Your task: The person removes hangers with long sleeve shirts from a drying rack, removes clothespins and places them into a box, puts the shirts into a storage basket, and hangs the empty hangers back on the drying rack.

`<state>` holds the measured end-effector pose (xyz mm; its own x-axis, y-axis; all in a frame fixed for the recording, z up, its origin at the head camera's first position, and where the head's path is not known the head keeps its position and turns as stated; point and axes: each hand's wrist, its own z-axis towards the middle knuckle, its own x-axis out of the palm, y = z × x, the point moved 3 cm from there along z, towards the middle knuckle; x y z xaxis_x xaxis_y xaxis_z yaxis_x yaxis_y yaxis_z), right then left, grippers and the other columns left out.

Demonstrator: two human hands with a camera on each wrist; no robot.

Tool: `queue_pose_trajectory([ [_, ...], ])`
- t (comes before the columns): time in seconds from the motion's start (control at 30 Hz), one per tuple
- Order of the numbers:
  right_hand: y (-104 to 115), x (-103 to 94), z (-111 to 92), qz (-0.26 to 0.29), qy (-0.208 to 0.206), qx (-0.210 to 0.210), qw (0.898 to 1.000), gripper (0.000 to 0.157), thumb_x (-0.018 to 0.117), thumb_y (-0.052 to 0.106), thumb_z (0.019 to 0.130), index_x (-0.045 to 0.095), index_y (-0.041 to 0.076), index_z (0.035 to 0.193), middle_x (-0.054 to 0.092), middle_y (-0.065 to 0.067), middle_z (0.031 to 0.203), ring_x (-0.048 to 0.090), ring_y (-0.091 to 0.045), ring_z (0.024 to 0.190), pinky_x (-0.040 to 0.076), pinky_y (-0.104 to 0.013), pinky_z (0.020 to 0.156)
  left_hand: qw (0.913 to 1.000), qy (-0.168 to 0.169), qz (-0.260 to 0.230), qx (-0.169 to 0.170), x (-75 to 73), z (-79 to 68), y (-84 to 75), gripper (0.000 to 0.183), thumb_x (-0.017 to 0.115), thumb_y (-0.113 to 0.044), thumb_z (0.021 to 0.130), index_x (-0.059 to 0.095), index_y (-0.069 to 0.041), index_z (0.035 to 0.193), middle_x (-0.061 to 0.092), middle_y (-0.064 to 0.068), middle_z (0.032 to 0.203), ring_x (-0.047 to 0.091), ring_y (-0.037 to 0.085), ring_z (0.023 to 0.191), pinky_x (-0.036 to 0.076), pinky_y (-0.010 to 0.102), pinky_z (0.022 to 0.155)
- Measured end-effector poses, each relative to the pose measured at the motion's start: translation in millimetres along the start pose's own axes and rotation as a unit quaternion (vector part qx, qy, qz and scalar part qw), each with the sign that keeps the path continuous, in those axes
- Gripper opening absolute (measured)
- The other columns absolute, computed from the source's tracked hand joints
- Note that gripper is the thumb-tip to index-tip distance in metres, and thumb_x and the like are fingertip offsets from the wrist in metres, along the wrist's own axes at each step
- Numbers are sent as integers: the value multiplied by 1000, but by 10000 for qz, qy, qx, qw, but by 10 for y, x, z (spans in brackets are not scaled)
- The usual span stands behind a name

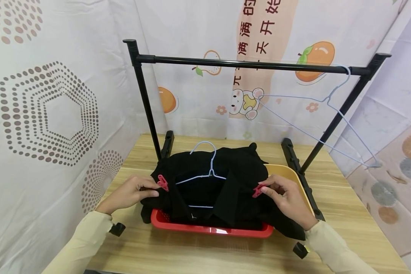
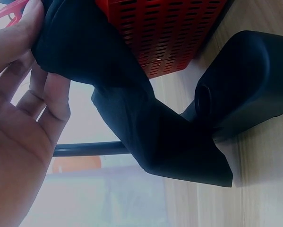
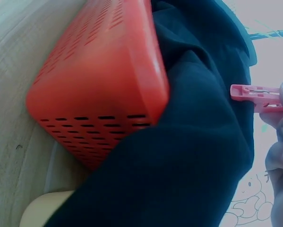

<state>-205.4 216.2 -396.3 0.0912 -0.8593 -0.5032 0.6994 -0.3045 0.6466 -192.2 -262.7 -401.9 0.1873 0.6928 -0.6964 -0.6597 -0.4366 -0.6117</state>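
A black collared shirt (image 1: 198,190) lies bunched over a red basket (image 1: 212,230), with a light-blue hanger (image 1: 211,171) inside its neck and the hook standing up. At the shirt's left shoulder, my left hand (image 1: 138,192) grips the fabric between thumb and fingers. A pink clothespin (image 1: 162,183) sits on the cloth right beside those fingers. On the other shoulder, my right hand (image 1: 287,196) pinches a second pink clothespin (image 3: 257,97), its tip against the shirt's edge. One sleeve (image 2: 146,132) hangs down past the basket's side in the left wrist view.
A black rack with a crossbar (image 1: 253,64) stands behind the basket on the wooden table (image 1: 349,190). Another light-blue hanger (image 1: 328,99) hangs at the bar's right end. A yellow container (image 1: 284,171) stands behind my right hand. The rack's feet (image 1: 116,229) flank the basket.
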Motion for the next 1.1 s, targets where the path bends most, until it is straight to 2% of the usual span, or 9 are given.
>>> queue_pose_trajectory([
  [0.23, 14, -66, 17, 457, -150, 76, 9988, 31, 67, -18, 89, 73, 5, 109, 74, -10, 95, 64, -16, 69, 42, -27, 48, 10000, 8, 31, -94, 10, -12, -1, 16, 78, -5, 90, 82, -9, 105, 66, -12, 84, 52, 3, 69, 49, 27, 62],
  [0.47, 10, -140, 16, 551, -337, 401, 9971, 25, 62, -13, 96, 68, -2, 117, 71, -11, 95, 48, -13, 52, 36, -29, 44, 9999, 14, 35, -113, 12, -8, -11, 16, 78, -5, 90, 82, -9, 106, 65, -13, 83, 51, 3, 69, 49, 27, 62],
  [0.63, -28, -146, 22, 684, -314, 606, 9953, 25, 60, -8, 100, 65, -6, 125, 66, -15, 94, 41, -13, 48, 36, -30, 41, 10000, -4, 32, -58, 11, -9, -22, 16, 78, -5, 90, 82, -9, 105, 65, -13, 82, 51, 3, 68, 48, 26, 61],
  [0.7, -43, -137, 18, 731, -255, 678, 9947, 27, 60, -7, 100, 63, -6, 128, 66, -15, 97, 43, -13, 49, 38, -31, 42, 10000, -12, 34, -20, 11, -9, -24, 16, 78, -5, 90, 82, -9, 105, 65, -13, 82, 50, 3, 67, 49, 26, 60],
  [0.83, -80, -126, 10, 711, -193, 831, 9938, 30, 61, -4, 101, 63, -4, 131, 62, -9, 83, 44, -14, 50, 39, -31, 42, 10000, -16, 18, 23, 15, -11, -19, 17, 78, -4, 90, 82, -9, 106, 64, -12, 81, 50, 3, 67, 48, 27, 60],
  [0.93, -103, -133, 11, 559, -217, 898, 9942, 31, 62, -1, 101, 64, -2, 132, 53, -3, 68, 44, -14, 50, 39, -31, 42, 10000, -30, 12, 11, 16, -17, -9, 17, 78, -4, 90, 82, -10, 105, 64, -13, 81, 50, 3, 67, 48, 27, 60],
  [1.1, -152, -163, -2, 249, -334, 941, 9947, 30, 65, 1, 100, 66, 6, 130, 52, -2, 65, 45, -14, 50, 39, -31, 43, 10000, -37, 3, -39, 15, -24, -7, 16, 78, -5, 90, 82, -10, 105, 63, -13, 81, 50, 3, 68, 48, 28, 61],
])
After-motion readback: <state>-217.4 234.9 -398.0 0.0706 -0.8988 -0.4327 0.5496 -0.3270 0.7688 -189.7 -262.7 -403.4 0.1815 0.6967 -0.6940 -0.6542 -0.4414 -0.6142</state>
